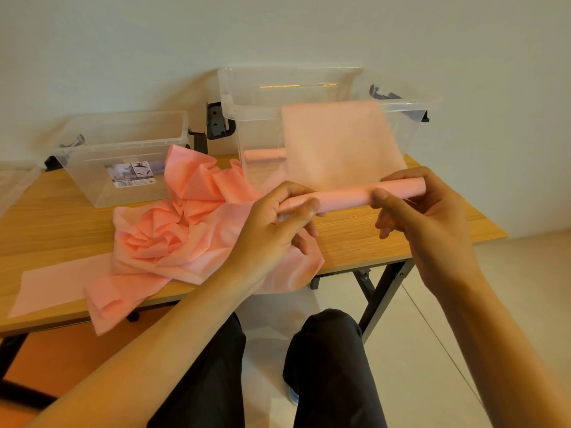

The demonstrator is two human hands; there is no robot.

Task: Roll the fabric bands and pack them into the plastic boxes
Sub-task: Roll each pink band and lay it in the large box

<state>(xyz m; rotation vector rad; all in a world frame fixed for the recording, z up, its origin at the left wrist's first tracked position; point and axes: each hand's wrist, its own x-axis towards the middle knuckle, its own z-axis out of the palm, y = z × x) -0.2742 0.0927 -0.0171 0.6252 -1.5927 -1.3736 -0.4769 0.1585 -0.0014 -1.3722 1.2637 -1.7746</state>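
I hold a pink fabric band (pixel 340 143) in the air above the table's right part. Its lower end is rolled into a tube (pixel 346 196); the loose end stands up flat in front of the large box. My left hand (pixel 278 223) grips the tube's left end, and my right hand (pixel 423 208) pinches its right end. A large clear plastic box (pixel 259 97) stands at the back with one rolled pink band (pixel 264 155) inside. A smaller clear box (pixel 123 143) stands at the back left. A crumpled heap of pink bands (pixel 185 230) lies on the table.
The wooden table (pixel 46 217) has its front edge near my knees and its right edge by the right hand. One flat pink band (pixel 58 282) lies at the front left. Black latch clips (pixel 217 122) sit between the boxes. A wall stands right behind them.
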